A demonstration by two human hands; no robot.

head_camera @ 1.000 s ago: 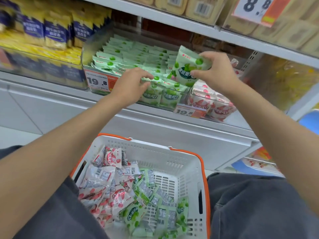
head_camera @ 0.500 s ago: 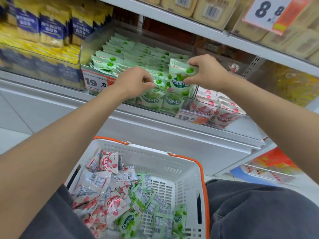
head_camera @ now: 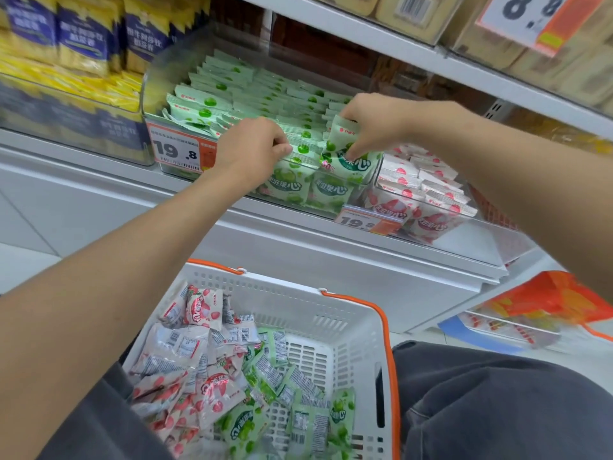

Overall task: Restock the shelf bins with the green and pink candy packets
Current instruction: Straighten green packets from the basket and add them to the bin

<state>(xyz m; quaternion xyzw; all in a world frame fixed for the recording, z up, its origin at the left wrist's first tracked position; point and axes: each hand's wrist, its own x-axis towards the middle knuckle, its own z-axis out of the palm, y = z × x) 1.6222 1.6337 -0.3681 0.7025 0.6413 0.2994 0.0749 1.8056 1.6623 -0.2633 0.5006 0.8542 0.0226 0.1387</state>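
A clear bin (head_camera: 156, 104) on the shelf holds rows of green candy packets (head_camera: 252, 94). My right hand (head_camera: 374, 122) grips one green packet (head_camera: 345, 154) upright at the bin's front right corner, half sunk among the front row. My left hand (head_camera: 252, 149) has its fingers curled on the packets in the front row just left of it. To the right a second clear bin (head_camera: 464, 217) holds pink candy packets (head_camera: 428, 190). Below, a white basket (head_camera: 298, 293) with an orange rim holds several loose pink packets (head_camera: 205, 376) and green packets (head_camera: 265, 403).
Yellow and blue bags (head_camera: 83, 41) fill the bin to the left. An upper shelf (head_camera: 414, 48) with boxed goods and a price tag (head_camera: 530, 18) hangs over the bins. Price labels (head_camera: 179, 151) are fixed to the bin fronts. An orange bag (head_camera: 550, 300) lies low right.
My right hand has brought the green packet down from above the bin into its front right corner. My left hand stays at the front row. The camera has moved closer.
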